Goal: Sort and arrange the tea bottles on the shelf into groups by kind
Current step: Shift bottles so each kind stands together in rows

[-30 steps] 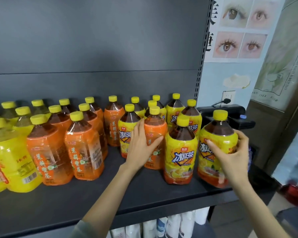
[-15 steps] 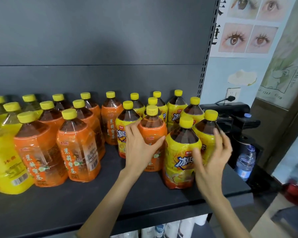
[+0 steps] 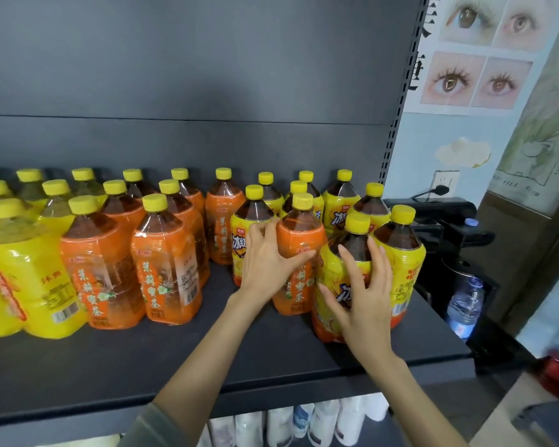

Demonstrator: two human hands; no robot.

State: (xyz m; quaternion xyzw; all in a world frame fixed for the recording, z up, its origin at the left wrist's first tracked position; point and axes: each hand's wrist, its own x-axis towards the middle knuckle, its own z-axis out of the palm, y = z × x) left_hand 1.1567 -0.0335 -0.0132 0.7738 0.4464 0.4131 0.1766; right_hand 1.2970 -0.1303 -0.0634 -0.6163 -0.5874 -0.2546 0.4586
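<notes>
Tea bottles with yellow caps stand on a dark shelf (image 3: 142,359). Several orange-labelled bottles (image 3: 165,262) form a group left of centre, and large yellow-labelled bottles (image 3: 20,269) stand at the far left. At the right are yellow-labelled iced tea bottles. One orange-labelled bottle (image 3: 300,227) stands among them, and my left hand (image 3: 268,259) is wrapped around it. My right hand (image 3: 359,295) lies with spread fingers against the front yellow iced tea bottle (image 3: 328,272). Another yellow iced tea bottle (image 3: 404,259) stands at the right end, with no hand on it.
The shelf's perforated upright (image 3: 397,91) marks its right end. Beyond it is a black appliance (image 3: 449,221) with a water bottle (image 3: 465,304) below. White bottles (image 3: 304,421) fill the shelf underneath. A bare strip runs along the shelf's front.
My right hand set the yellow iced tea bottle down at the shelf's right end, let go, and moved left onto the front yellow bottle. My left hand stayed on the orange-labelled bottle.
</notes>
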